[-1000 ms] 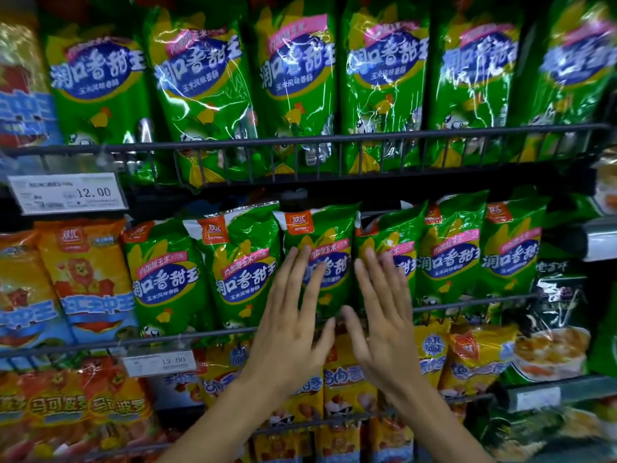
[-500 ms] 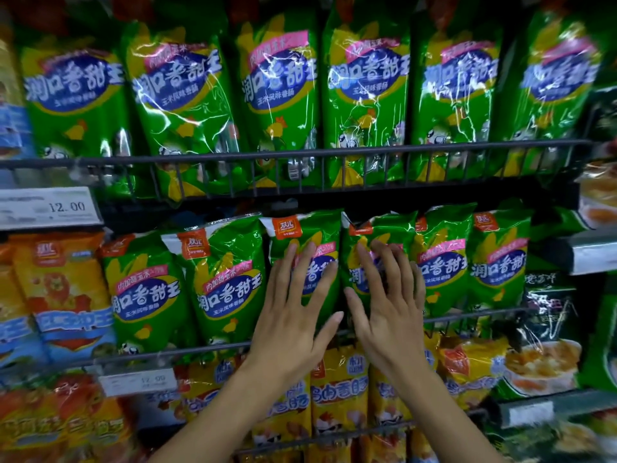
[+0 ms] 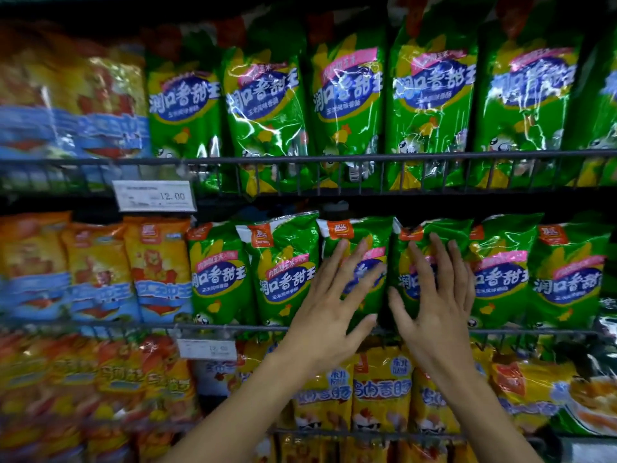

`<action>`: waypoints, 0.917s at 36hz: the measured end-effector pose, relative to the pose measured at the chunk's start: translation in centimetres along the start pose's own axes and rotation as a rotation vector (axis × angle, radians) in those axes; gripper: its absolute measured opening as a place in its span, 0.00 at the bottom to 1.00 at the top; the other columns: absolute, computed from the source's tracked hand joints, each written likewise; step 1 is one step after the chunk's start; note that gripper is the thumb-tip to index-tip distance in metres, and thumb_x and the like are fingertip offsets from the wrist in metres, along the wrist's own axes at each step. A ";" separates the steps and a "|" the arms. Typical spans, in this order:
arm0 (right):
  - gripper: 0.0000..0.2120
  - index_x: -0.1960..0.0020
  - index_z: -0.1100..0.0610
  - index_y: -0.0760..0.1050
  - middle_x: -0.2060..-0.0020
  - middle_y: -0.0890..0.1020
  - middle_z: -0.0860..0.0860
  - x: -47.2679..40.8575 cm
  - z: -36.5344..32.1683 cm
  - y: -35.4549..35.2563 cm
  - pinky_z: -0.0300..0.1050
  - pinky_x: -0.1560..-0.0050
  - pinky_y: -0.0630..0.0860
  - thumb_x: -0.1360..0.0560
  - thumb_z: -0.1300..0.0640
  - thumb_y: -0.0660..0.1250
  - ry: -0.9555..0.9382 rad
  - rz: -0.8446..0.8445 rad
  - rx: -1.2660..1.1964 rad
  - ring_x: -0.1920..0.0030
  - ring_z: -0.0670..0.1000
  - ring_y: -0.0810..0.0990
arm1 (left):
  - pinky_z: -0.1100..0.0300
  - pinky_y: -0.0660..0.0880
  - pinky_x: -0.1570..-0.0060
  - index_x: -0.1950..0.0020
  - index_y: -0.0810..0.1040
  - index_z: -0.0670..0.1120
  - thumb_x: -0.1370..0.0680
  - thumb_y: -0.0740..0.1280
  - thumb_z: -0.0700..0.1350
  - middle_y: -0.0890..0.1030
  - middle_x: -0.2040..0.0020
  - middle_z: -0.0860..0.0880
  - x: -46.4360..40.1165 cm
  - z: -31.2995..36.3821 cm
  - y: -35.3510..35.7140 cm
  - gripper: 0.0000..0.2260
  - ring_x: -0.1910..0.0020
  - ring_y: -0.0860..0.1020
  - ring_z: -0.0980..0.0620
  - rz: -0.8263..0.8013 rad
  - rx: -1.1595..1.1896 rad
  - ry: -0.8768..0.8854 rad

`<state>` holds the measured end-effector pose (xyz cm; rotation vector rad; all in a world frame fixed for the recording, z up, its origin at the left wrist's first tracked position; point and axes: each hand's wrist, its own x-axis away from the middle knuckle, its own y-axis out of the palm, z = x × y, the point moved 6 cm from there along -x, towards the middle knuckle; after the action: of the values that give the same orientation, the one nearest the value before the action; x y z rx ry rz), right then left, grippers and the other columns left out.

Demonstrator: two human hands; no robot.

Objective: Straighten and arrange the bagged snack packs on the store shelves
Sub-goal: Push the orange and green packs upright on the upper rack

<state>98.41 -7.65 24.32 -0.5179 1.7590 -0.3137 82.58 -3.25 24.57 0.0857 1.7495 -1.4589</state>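
On the far left of the middle shelf stand orange and blue shiny snack bags [image 3: 100, 272], a bit blurry. Next come two shiny green plastic snack bags with blue labels [image 3: 283, 272] that lean a little to one side. They sit behind the thin grey wire rail [image 3: 233, 327] at the front of the shelf, and no hand is on them.

Then comes the left hand [image 3: 329, 315]. A second ago it was lower, down by the rail. Now it has slid up, and its grip is wide: flat, spread fingers [image 3: 337, 259] press on the front of the third green bag [image 3: 359, 235]. It holds nothing.

Just beside it is the right hand [image 3: 434, 312]. It has moved up too. Its grip is also wide, with straight fingers [image 3: 440, 248] pressing the fourth green bag [image 3: 430, 228], whose top edge looks bent and crumpled.

Further right, two more green bags [image 3: 567, 279] stand in the row, untouched.

So the hands have gone from reaching to pushing. I think the person is patting these two middle bags flat and upright. The leaning bags to the left likely need fixing next.
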 end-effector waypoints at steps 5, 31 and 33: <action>0.26 0.25 0.58 0.69 0.25 0.67 0.54 1.1 -3.5 -2.2 0.47 0.21 0.57 0.21 0.50 0.64 -0.089 0.086 -0.251 0.22 0.54 0.63 | 0.51 0.58 0.21 0.20 0.66 0.47 0.18 0.69 0.43 0.60 0.19 0.50 4.5 -2.0 -4.2 0.26 0.18 0.57 0.49 0.304 0.129 -0.047; 0.23 0.34 0.57 0.80 0.45 0.85 0.50 -2.2 -11.6 2.8 0.41 0.41 0.81 0.27 0.53 0.78 0.433 -0.183 -0.661 0.47 0.43 0.83 | 0.65 0.75 0.50 0.29 0.74 0.46 0.26 0.76 0.53 0.77 0.45 0.55 6.3 -12.6 -8.8 0.28 0.50 0.76 0.59 0.378 0.414 -0.506; 0.22 0.36 0.56 0.81 0.48 0.84 0.45 -1.8 -11.8 2.5 0.32 0.45 0.79 0.28 0.53 0.79 0.440 -0.129 -0.689 0.50 0.36 0.82 | 0.66 0.74 0.52 0.29 0.75 0.45 0.26 0.76 0.52 0.77 0.46 0.56 6.1 -12.7 -8.6 0.28 0.50 0.75 0.60 0.391 0.403 -0.469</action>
<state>86.93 -5.32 27.62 -1.1216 2.2619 0.1190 67.17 2.01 27.19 0.2588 0.9850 -1.3797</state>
